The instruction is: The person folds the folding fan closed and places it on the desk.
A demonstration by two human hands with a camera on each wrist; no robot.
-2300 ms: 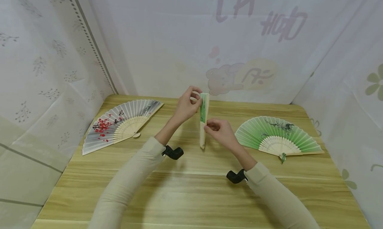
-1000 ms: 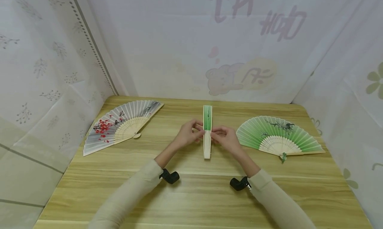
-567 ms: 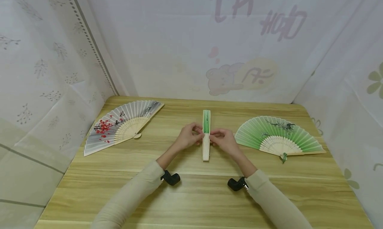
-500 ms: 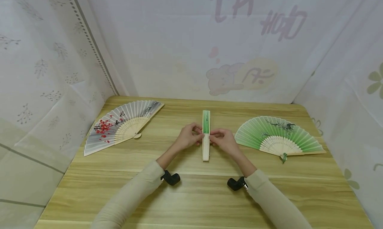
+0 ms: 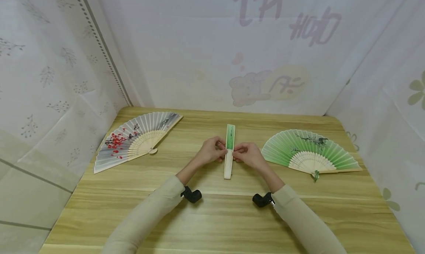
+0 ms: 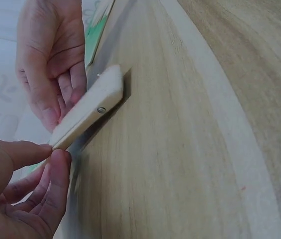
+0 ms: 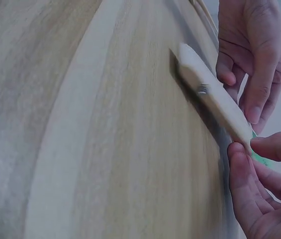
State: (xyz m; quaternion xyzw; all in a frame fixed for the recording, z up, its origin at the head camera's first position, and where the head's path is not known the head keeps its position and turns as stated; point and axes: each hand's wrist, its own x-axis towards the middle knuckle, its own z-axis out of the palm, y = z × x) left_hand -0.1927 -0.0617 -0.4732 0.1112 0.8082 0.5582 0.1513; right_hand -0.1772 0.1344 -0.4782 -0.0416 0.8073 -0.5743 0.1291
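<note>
Down comes the folded fan (image 5: 230, 139), now leaning slightly | left hand (image 5: 210, 150) and right hand (image 5: 249, 154) both pinch its sides | over the tabletop (image 5: 219, 221), between blossom fan (image 5: 146, 139) and open green fan (image 5: 308, 147) | handling looks steadier, two-sided

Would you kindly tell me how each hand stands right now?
Left hand: closed, pinching the folded green fan on its left side.
Right hand: closed, pinching the same fan on its right side.
</note>
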